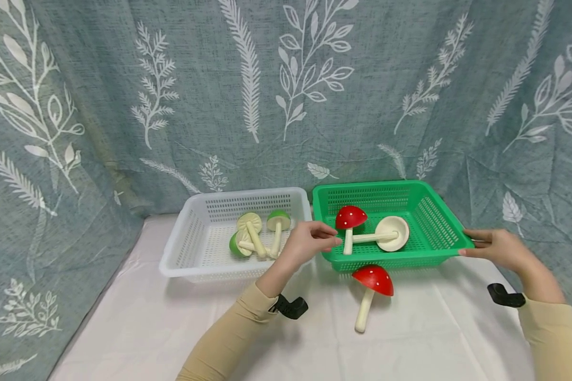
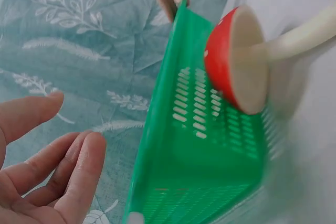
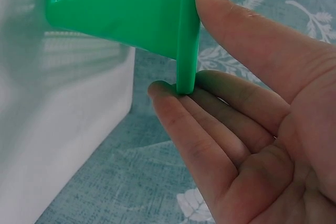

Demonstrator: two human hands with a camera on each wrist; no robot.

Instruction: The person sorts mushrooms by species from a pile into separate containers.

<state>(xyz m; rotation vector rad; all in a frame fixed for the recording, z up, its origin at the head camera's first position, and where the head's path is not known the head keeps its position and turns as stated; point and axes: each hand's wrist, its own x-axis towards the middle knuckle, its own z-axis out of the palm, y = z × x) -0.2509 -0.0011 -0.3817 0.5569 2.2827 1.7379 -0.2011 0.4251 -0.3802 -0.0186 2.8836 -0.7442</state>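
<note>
The green basket (image 1: 438,227) holds two red-capped toy mushrooms, one standing cap up (image 1: 350,217) and one lying with its pale underside showing (image 1: 393,234). Another red toy mushroom (image 1: 374,279) leans on the table against the basket's front wall. My left hand (image 1: 311,241) hovers by the basket's left front corner; in the left wrist view its thumb and fingers (image 2: 86,166) are apart, with nothing between them. At the right front corner, my right hand (image 1: 498,248) holds the basket rim, thumb on one side and fingertips (image 3: 163,90) at the rim's other end.
A white basket (image 1: 186,248) stands left of the green one, with several green-capped toy mushrooms (image 1: 240,243) inside. Both sit on a table with a pale cloth (image 1: 171,328). Behind hangs a blue-grey curtain (image 1: 195,106) with white leaf prints.
</note>
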